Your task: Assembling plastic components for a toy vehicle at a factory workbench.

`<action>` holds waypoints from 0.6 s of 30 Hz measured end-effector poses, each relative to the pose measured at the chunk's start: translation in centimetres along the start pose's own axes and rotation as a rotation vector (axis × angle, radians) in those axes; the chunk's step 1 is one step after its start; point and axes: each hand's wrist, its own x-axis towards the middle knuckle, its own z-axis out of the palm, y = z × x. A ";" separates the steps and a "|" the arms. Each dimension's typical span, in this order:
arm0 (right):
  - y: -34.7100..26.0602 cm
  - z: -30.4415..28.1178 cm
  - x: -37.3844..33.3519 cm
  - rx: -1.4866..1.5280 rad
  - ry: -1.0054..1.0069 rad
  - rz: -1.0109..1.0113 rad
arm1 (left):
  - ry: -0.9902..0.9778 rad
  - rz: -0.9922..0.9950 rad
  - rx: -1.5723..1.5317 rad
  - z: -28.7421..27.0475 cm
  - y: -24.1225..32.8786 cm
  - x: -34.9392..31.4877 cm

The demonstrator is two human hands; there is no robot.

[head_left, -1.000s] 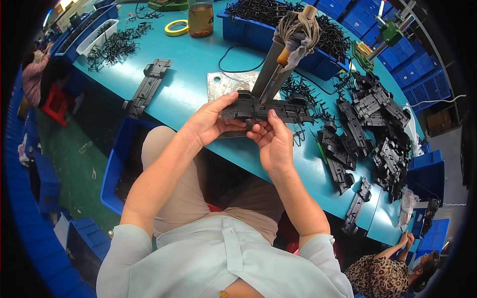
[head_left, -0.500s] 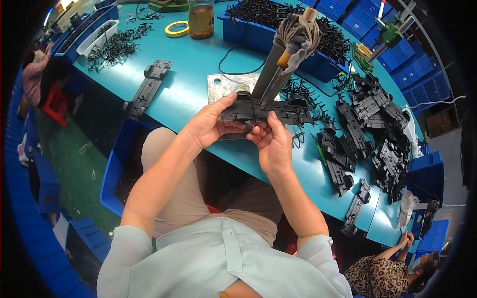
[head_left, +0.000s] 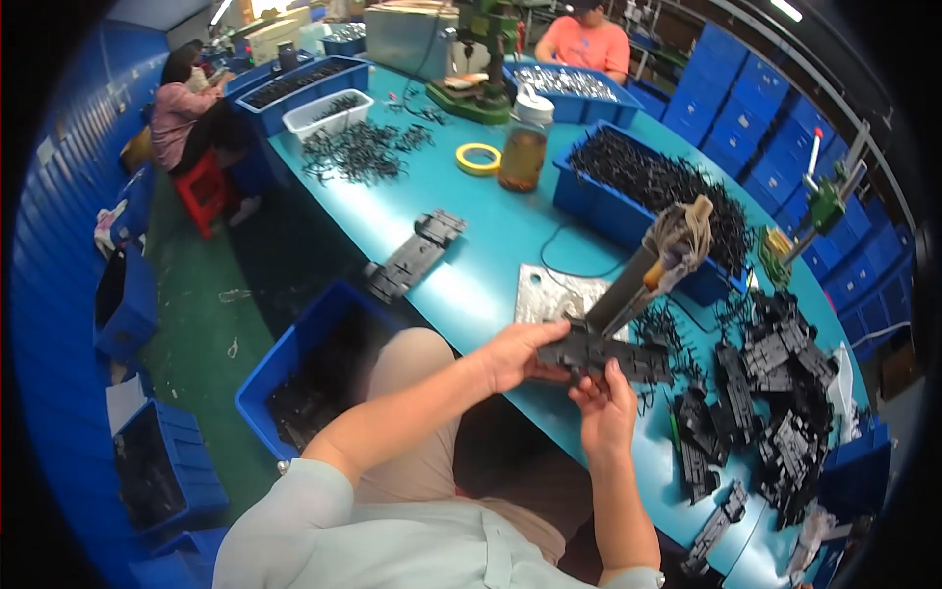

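My left hand (head_left: 518,355) grips the near left end of a long black plastic chassis part (head_left: 633,361), its thumb on top. Beneath the same part, my right hand (head_left: 603,407) has its fingers curled, with the thumb at the front edge. A slanted post with a wooden-handled tool (head_left: 659,272), wrapped in cloth strips, stands just over the part; whether its tip touches cannot be made out. Partly under the part lies a scuffed metal plate (head_left: 549,287). One similar chassis part (head_left: 420,255) rests on the table to the left.
Chassis parts are heaped (head_left: 785,363) at right. A blue bin of black clips (head_left: 599,196), a jar of amber liquid (head_left: 525,147), yellow tape (head_left: 478,158) and loose clips (head_left: 363,152) occupy the teal table. A blue tub (head_left: 265,378) stands beside my leg. Two other people sit farther off.
The head view has swung up and left, so everything sits lower and farther right, and more of the room shows. Both hands still hold the chassis part under the tool.
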 end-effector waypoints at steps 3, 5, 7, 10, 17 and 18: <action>-0.4 -0.6 -1.3 -0.059 0.001 0.025 | -0.036 -0.058 -0.013 -0.2 -1.0 -1.0; -0.8 -0.5 -2.7 -0.098 0.015 0.039 | -0.012 -0.065 -0.048 0.2 -2.1 -2.1; -0.9 -0.9 -3.9 -0.133 0.007 0.056 | 0.033 -0.034 -0.062 0.8 -3.1 -3.7; -0.5 -2.1 -5.5 -0.189 -0.016 0.049 | -0.031 0.073 -0.068 1.4 -4.9 -5.6; 0.1 -1.8 -7.8 -0.278 -0.111 -0.183 | -0.097 0.216 -0.002 1.0 -6.0 -7.8; 0.1 -1.8 -8.0 -0.279 -0.112 -0.187 | -0.097 0.229 0.041 0.8 -6.1 -7.9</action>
